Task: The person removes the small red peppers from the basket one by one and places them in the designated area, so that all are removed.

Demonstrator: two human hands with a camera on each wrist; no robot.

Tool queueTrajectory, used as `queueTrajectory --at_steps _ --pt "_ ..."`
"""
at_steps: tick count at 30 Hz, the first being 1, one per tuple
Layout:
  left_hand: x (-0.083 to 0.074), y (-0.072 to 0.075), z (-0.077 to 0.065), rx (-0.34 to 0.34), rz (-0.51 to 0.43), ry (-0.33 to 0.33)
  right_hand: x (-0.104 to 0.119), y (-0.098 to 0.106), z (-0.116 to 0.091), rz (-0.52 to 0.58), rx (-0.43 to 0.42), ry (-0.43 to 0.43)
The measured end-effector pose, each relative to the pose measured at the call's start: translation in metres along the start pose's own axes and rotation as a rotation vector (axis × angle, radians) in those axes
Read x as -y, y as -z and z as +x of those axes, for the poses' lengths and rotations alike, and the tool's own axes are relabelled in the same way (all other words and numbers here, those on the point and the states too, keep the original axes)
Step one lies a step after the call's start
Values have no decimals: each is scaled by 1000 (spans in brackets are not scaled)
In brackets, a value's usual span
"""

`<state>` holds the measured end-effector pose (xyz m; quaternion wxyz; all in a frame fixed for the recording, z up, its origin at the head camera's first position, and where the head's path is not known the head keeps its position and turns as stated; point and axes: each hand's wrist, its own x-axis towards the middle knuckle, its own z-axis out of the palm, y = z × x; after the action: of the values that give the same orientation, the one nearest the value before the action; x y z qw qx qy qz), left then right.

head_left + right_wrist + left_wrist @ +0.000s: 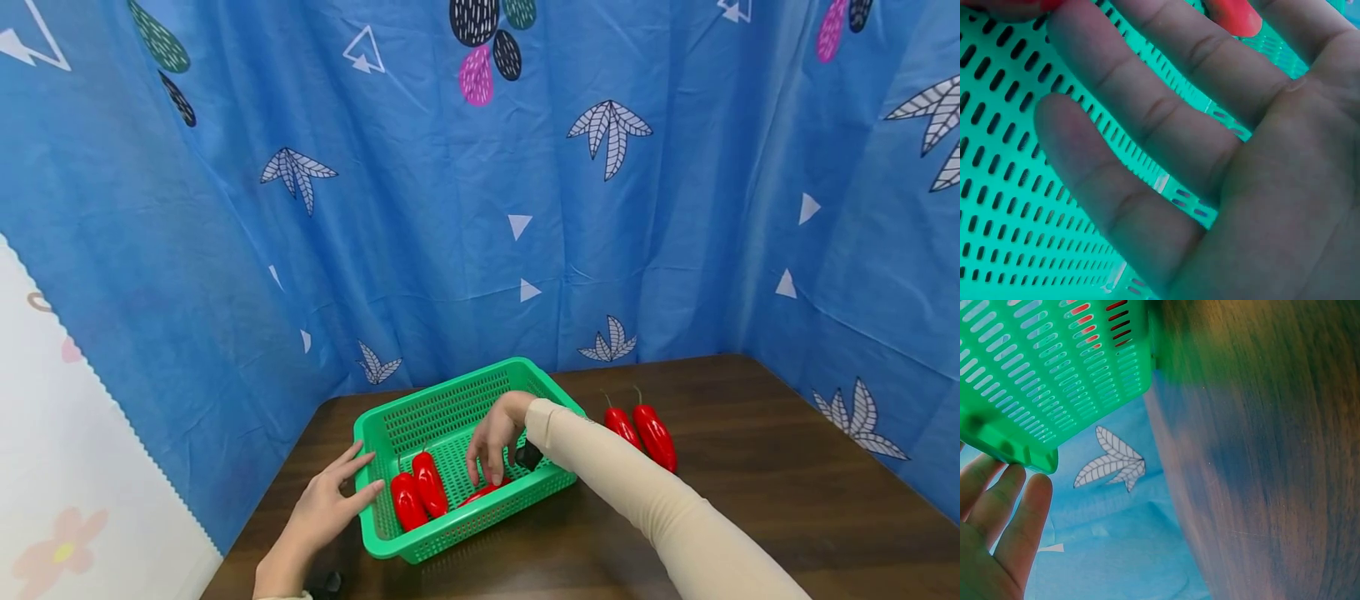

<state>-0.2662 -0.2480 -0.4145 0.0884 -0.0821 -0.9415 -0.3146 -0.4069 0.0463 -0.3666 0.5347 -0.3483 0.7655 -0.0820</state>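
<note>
- Inside the rectangular green plastic basket [487, 518], right hand [495, 437] points down, fingers apart and only slightly bent. Tips at a glossy, elongated red pepper [477, 495] lying by the front wall. Looks like touch; no firm grip visible, thumb side unclear.
- Left hand [326, 504] at the basket's left end: fingers spread, mostly straight, tips against the rim, thumb reaching over it. Steadying at most, no load taken.
- Pepper handling, my read: light, smooth skin, likely slippery; firm or soft, can't tell. Take it round the thick middle, fingers one side, thumb the other. Avoid the thin stem, probably weak.
- Basket: should be light, a bit flexy in the walls, stiffer at the rolled rim. Hold it there. Slotted sides and floor, rounded corners.
- Two more red peppers [430, 485] side by side at the basket's left, stems toward the back.
- Another pair of peppers [656, 437] right of the basket, on the dark wood-grain counter [750, 467].
- Cream sleeve [660, 517], close-fitting fabric, on the right arm.
- Behind: blue printed curtain [450, 208], soft folds; white floral sheet [90, 467] far left.
</note>
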Motion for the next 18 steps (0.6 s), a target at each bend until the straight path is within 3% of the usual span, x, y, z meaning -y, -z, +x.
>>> queueTrajectory --at_steps 18 --pt "-1 0 0 -7 9 2 2 -7 6 51 21 -86"
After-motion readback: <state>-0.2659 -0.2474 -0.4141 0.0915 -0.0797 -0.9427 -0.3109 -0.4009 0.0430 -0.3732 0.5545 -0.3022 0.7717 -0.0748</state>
